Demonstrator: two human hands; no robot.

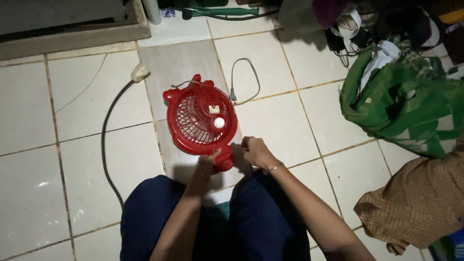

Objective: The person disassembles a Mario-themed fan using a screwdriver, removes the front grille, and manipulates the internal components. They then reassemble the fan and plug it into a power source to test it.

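Red plastic fan [200,121] lies flat on the tile floor [87,111], just ahead of my two hands, grille up. A small pale square label [214,109] and a round white knob [219,123] sit on the grille, just beyond my fingertips.

My left hand [207,164] is closed on the near rim of the fan, thumb on top, wrist straight, forearm running back between my knees. My right hand [257,151] is curled, fingers bent onto the fan's near lower corner, touching it; I cannot tell whether it grips or only rests. A thin bracelet [274,168] circles that wrist.

A grey cord [244,77] loops on the floor beyond the fan. A black cable [107,140] runs to the left of my left hand, ending at a pale plug [139,72] farther out. To the right of my right hand lie a green patterned cloth [406,101] and, nearer me, a brown patterned cloth [415,203]. Floor is pale square tile with dark grout; lighting is dim.
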